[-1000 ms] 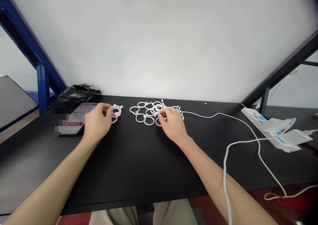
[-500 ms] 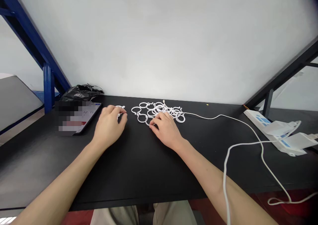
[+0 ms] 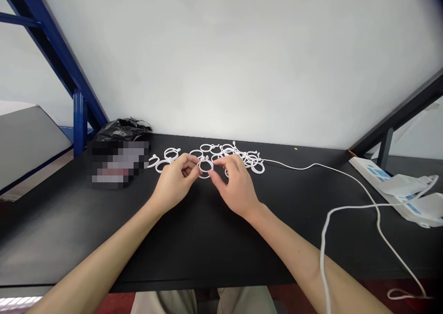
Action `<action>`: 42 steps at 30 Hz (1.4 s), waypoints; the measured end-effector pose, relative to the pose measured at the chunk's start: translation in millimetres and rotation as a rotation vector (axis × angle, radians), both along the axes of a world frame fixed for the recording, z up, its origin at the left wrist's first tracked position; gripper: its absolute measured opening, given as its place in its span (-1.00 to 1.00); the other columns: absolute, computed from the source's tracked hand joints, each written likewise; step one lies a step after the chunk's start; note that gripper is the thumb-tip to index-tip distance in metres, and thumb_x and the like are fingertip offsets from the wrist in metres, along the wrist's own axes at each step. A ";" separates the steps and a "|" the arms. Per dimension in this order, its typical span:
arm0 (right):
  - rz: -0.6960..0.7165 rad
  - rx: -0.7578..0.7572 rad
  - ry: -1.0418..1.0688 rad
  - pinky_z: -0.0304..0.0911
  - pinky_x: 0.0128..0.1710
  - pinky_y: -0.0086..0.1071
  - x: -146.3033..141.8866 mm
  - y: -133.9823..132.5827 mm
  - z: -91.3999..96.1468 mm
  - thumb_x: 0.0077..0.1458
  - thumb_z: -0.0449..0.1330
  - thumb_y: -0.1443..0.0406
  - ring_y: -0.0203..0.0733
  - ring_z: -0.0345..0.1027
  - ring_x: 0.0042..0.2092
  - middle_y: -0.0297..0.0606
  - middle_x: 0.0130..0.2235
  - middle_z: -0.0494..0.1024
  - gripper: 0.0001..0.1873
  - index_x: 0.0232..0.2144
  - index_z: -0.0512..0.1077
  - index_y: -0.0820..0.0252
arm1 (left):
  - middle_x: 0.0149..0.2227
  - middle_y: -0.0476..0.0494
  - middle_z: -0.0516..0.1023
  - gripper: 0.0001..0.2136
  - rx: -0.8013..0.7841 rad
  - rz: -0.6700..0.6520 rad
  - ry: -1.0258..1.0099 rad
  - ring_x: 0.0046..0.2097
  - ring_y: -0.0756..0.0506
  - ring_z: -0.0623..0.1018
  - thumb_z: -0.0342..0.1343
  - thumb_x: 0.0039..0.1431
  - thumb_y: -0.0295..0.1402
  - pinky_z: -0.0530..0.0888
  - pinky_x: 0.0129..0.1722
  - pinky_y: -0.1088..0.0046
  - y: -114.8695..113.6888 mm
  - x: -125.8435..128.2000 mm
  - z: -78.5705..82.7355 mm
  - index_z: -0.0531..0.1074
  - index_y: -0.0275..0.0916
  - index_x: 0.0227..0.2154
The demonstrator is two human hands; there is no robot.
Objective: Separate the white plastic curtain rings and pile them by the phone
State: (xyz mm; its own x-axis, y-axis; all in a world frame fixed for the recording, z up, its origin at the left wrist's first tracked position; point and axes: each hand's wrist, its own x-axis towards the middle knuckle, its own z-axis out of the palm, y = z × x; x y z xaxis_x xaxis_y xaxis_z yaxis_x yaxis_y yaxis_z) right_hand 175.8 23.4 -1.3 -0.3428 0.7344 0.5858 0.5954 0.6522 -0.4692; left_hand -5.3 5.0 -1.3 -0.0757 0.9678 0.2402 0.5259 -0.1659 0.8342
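Both my hands meet over the black table (image 3: 207, 240) and pinch one white plastic ring (image 3: 205, 167) between them. My left hand (image 3: 175, 184) grips its left side with thumb and fingers; my right hand (image 3: 235, 184) grips its right side. Behind the held ring lies a loose pile of several white rings (image 3: 238, 156). Three separate white rings (image 3: 166, 159) lie to the left of my left hand.
A blurred flat device (image 3: 116, 164) lies at the left, with a crumpled black bag (image 3: 121, 129) behind it. A white cable (image 3: 346, 198) runs from the ring pile to the right front. A white power strip (image 3: 398, 187) sits at the right. The wall stands close behind.
My left hand left the small group of rings at the left and moved right. My right hand lifted one ring out of the pile, and both hands now hold it.
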 end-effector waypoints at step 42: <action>0.044 -0.286 -0.048 0.35 -0.17 -0.29 -2.3 3.3 -6.4 0.34 -0.05 0.23 -0.20 0.46 -0.21 -0.26 -0.19 0.58 -0.70 -0.01 0.38 0.16 | -0.48 0.08 0.49 -0.88 0.095 0.002 0.178 -0.46 0.01 0.42 0.02 0.22 -0.26 0.33 -0.41 0.51 6.6 0.7 0.3 0.38 -0.16 -0.36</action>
State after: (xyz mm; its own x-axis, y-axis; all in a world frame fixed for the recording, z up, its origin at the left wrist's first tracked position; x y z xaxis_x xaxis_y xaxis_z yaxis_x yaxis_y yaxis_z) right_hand 173.5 26.7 -7.7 -0.4004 0.8510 0.3397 0.5953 0.5235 -0.6096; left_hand -4.6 11.6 -1.0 -0.0264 0.9401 0.3400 0.6638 -0.2378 0.7091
